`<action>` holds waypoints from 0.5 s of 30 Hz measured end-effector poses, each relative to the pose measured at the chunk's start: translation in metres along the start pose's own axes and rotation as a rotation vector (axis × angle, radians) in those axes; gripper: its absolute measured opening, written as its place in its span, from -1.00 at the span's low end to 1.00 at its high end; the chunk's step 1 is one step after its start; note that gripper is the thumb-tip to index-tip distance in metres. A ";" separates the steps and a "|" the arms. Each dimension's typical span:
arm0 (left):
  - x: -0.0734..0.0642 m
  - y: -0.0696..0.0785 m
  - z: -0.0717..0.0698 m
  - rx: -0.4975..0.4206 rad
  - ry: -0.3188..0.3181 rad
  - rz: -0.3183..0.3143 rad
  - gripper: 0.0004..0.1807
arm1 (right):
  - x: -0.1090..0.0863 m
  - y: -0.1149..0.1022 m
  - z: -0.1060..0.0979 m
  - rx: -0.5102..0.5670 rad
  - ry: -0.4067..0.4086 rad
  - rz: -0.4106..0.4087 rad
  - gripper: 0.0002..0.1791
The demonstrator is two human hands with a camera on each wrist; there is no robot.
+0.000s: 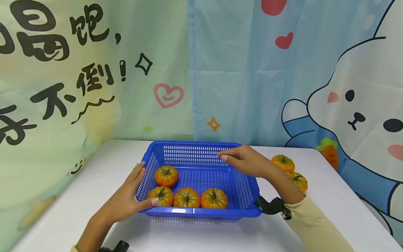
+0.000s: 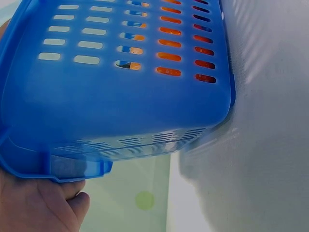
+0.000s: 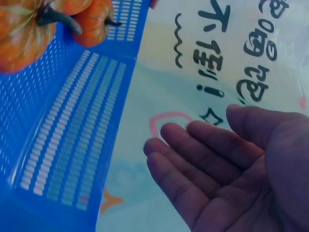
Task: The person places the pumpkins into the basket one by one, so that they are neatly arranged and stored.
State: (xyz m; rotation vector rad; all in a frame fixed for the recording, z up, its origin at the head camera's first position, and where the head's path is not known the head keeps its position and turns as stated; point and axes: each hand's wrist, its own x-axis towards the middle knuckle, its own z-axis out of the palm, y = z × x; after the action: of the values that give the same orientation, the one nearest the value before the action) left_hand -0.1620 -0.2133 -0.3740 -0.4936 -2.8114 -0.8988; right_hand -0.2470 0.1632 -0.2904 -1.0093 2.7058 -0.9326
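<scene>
A blue plastic basket (image 1: 206, 175) stands on the table with several small orange-green pumpkins in it, one pumpkin (image 1: 166, 176) behind a front row that includes another pumpkin (image 1: 214, 198). My left hand (image 1: 126, 196) rests against the basket's left front corner, fingers extended along the left rim and thumb lying over the front rim. In the left wrist view that hand (image 2: 38, 205) shows beside the rim. Above the basket's right back part is my right hand (image 1: 247, 161), palm down. The right wrist view shows this hand (image 3: 227, 179) with relaxed fingers and nothing in it.
Two more pumpkins lie on the table right of the basket, a farther pumpkin (image 1: 283, 162) and a nearer pumpkin (image 1: 297, 181) beside my right forearm. A printed curtain (image 1: 220, 87) hangs behind the white table (image 1: 321, 196).
</scene>
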 end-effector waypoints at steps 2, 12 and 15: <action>0.000 0.001 0.000 0.002 0.001 -0.002 0.15 | -0.008 0.002 -0.002 0.002 0.010 0.017 -0.58; 0.000 0.003 -0.001 -0.003 0.012 0.007 0.15 | -0.044 0.018 -0.009 0.072 0.080 0.138 -0.54; 0.000 0.003 0.001 -0.010 0.014 0.014 0.14 | -0.054 0.025 -0.007 0.108 0.130 0.155 -0.53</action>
State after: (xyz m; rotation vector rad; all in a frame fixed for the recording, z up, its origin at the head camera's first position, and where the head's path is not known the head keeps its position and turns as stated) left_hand -0.1612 -0.2107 -0.3732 -0.5063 -2.7889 -0.9100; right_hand -0.2215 0.2157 -0.3050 -0.7319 2.7535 -1.1368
